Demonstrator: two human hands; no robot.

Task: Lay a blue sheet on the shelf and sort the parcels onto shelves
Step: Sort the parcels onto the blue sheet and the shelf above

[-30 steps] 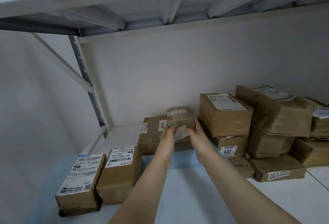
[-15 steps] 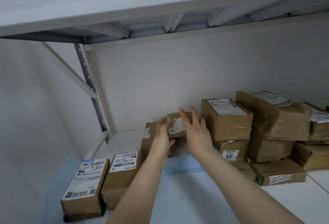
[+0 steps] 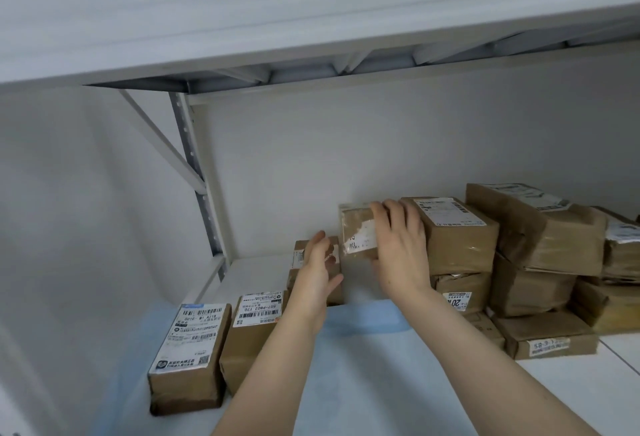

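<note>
Right now your right hand (image 3: 398, 248) is grasping the small parcel (image 3: 356, 227), a brown packet wrapped in clear tape with a torn white label. Your fingers (image 3: 393, 217) are spread across its front face with the tips reaching its top edge, and your thumb sits at its lower edge. You hold it upright above the back edge of the blue sheet (image 3: 363, 366), close to the wall. Your left hand (image 3: 317, 273) is released and holds nothing, with the fingers loosely extended and the thumb out to the side. It hovers over the sheet's back edge, in front of a low brown parcel (image 3: 298, 255) standing just behind the sheet. Whether it touches that parcel you cannot tell from this view. The blue sheet lies flat on the white shelf (image 3: 571, 387), covering its left and middle part. On the sheet's left side lie two labelled parcels, one (image 3: 188, 356) nearest the left edge and the other (image 3: 249, 331) just beside it, both with barcode labels facing up. Beyond the sheet's right edge is a stack of brown parcels (image 3: 457, 238), piled two and three high against the wall.
</note>
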